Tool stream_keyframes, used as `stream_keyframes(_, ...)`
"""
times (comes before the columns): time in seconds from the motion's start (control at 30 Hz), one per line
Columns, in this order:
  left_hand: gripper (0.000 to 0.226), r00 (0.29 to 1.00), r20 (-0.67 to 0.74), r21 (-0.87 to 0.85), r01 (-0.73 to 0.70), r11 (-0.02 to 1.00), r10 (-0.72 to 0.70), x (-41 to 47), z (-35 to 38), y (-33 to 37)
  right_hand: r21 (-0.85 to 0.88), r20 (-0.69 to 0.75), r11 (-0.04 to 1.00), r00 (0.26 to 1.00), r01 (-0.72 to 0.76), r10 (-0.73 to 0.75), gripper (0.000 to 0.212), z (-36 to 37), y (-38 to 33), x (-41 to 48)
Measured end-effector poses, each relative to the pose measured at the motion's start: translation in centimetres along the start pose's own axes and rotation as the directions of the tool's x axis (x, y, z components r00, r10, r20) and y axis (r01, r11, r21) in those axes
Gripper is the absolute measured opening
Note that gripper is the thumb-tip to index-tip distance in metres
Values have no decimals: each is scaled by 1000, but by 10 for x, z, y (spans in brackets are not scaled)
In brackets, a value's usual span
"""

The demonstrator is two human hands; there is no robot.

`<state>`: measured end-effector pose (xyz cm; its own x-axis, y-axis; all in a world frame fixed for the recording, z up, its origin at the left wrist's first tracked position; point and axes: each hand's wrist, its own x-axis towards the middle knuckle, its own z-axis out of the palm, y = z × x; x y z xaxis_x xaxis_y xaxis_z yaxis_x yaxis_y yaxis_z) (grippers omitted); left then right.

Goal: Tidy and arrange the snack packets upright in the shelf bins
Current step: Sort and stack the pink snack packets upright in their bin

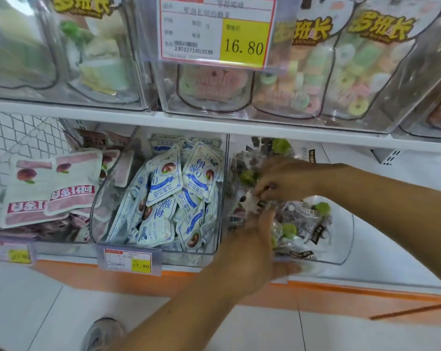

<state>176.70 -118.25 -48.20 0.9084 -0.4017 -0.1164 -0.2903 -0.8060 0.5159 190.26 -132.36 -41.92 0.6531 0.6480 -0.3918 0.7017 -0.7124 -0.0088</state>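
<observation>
Left hand [252, 244] and right hand [285, 181] grip clear packets [303, 219] — rightmost bin [346, 239].

The left hand [254, 241] is motion-blurred and its fingertips are buried among the clear packets [298, 224]; its grip cannot be determined. The top edge cuts off the upper-shelf bins [138, 97]. Small print on the large price label [216, 31] is unreadable. The price tag [19, 255] at the lower shelf's left front edge is blurred. The bottom edge cuts off a shoe [102, 333].
</observation>
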Motion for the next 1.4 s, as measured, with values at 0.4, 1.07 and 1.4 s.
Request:
stream_keyframes(0.4, 87, 999, 47, 132, 20, 991, -26, 0, -6, 3, -528, 166, 836, 946, -152, 277, 59, 29, -29, 56)
stream_keyframes(1.07, 56, 730, -670, -65, -236, 970, 133, -18, -27, 4, 642, -535, 761, 763, 89, 363, 16, 5, -44, -53)
stream_keyframes(1.4, 40, 940, -300, -755, -130, 643, -163, -53, -94, -30, 785, -533, 588, 697, 195, 479, 18, -16, -114, -73)
